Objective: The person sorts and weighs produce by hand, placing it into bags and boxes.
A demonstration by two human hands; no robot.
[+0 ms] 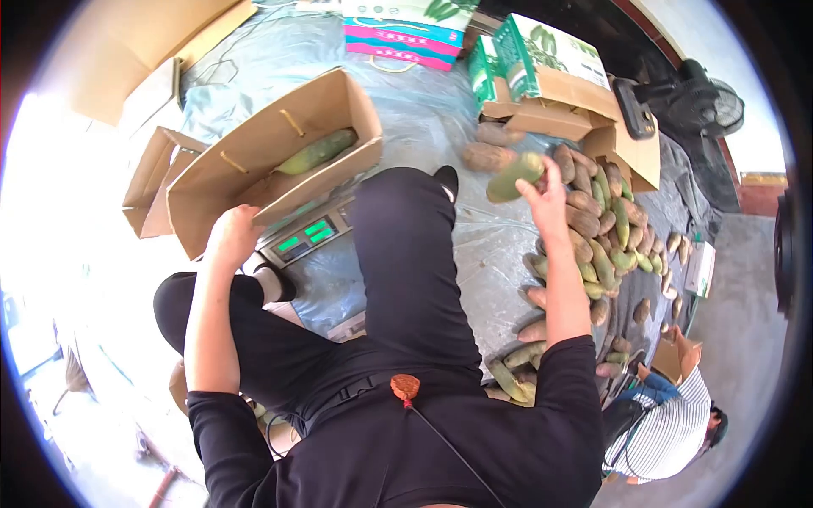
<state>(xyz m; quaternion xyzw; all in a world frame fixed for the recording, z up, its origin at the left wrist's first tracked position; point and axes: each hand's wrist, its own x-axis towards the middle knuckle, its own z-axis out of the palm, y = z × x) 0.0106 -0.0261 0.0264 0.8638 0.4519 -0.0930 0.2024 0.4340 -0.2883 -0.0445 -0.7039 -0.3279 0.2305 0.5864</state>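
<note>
My right hand (544,193) is closed round a long green vegetable (515,178) that looks like a radish, held up in front of the pile. At the near left, my left hand (235,237) grips the edge of an open cardboard box (326,190); its fingertips are partly hidden behind the wall. Inside that box lies one green vegetable (318,152) of the same sort. The box rests on a scale (284,237) whose display (305,239) glows green. Beyond my right hand spreads a heap of similar green and brown, soil-coated vegetables (604,267).
Printed cartons (406,42) stand at the back, with green-and-white boxes (559,59) to their right. A black fan (707,102) is at the far right. Plastic sheeting (423,110) covers the floor. Another person (665,423) bends near a carton at lower right.
</note>
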